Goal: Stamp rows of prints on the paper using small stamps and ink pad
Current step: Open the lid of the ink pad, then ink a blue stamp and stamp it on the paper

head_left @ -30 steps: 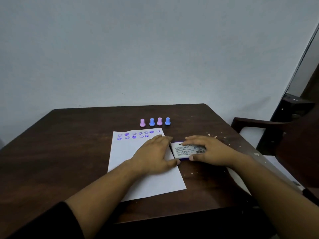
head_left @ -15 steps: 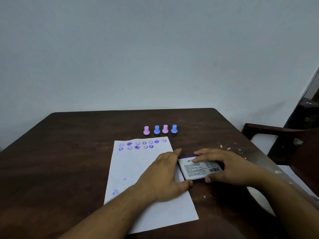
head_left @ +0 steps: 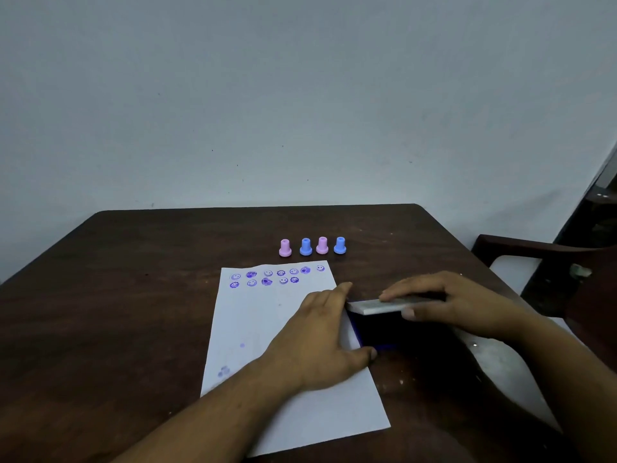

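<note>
A white paper (head_left: pixel 267 322) lies on the dark table with two rows of purple prints near its far edge. Beyond it, several small stamps stand in a row: pink (head_left: pixel 284 247), blue (head_left: pixel 305 246), pink (head_left: pixel 322 245), blue (head_left: pixel 340 245). At the paper's right edge sits the ink pad (head_left: pixel 374 332), its dark blue base showing. My left hand (head_left: pixel 320 335) rests on the paper and grips the base's left side. My right hand (head_left: pixel 447 302) holds the pad's white lid (head_left: pixel 377 305), lifted and tilted above the base.
The brown wooden table (head_left: pixel 133 312) meets a plain wall at the back. A dark chair (head_left: pixel 551 262) with a white seat stands at the right. Two faint purple smudges mark the paper's lower left.
The lid lay flat on the ink pad before; now my right hand has raised it off the base, exposing the dark pad. My left hand stays on the pad's left side.
</note>
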